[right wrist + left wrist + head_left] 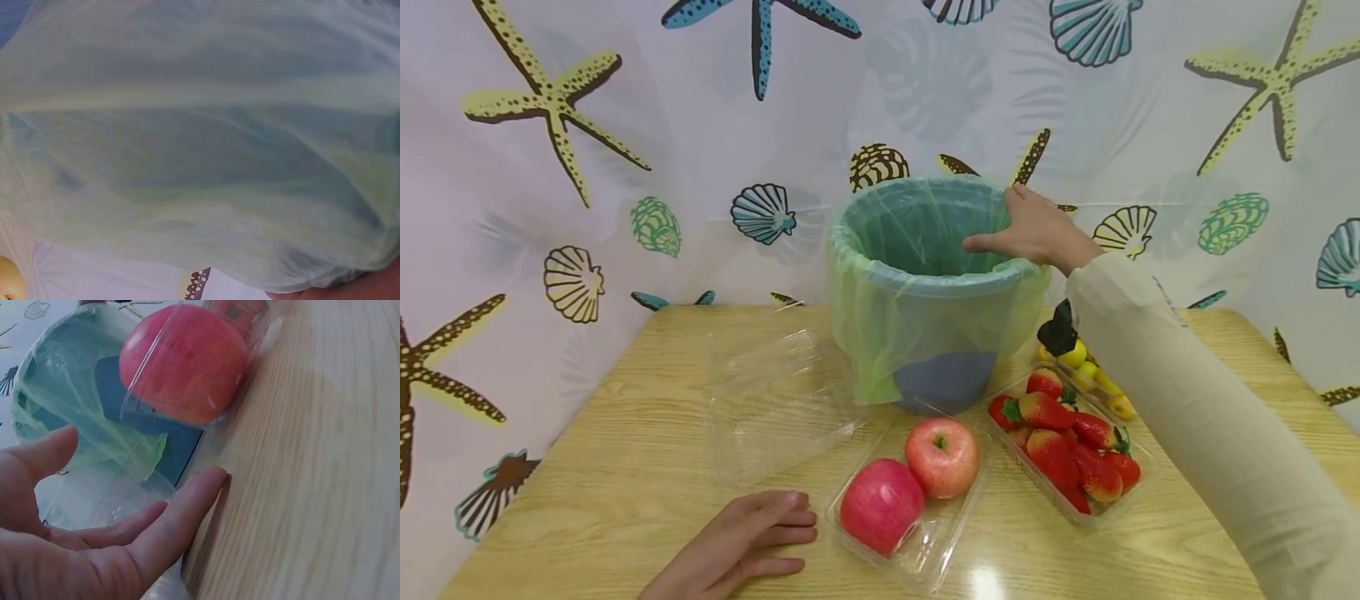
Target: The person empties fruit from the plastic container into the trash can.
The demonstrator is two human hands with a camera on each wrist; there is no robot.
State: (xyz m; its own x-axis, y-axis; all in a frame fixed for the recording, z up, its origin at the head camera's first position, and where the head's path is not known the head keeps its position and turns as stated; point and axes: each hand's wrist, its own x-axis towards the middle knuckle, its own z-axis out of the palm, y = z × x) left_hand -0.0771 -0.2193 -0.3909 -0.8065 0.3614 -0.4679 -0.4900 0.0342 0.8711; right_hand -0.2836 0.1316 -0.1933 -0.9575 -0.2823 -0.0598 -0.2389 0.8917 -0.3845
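A round bin (940, 379) stands on the table, with a pale green plastic bag (868, 317) lining it and folded over its rim. My right hand (1037, 229) is at the bin's right rim, its thumb extended over the opening and its upper fingertips touching the rim; the other fingers are hidden. Bag film (187, 150) fills most of the right wrist view, with a bit of that hand low in the right corner. My left hand (748, 537) rests on the table, fingers loosely spread, holding nothing, left of a clear tray with a pink apple (882, 507) and a lighter apple (942, 457).
Strawberries (1067, 450) fill a clear box right of the apples. Behind it, small yellow fruits (1082, 367) lie partly hidden by my right sleeve (1187, 400). Clear plastic containers (775, 392) lie left of the bin. A shell-patterned cloth (700, 150) hangs behind the table.
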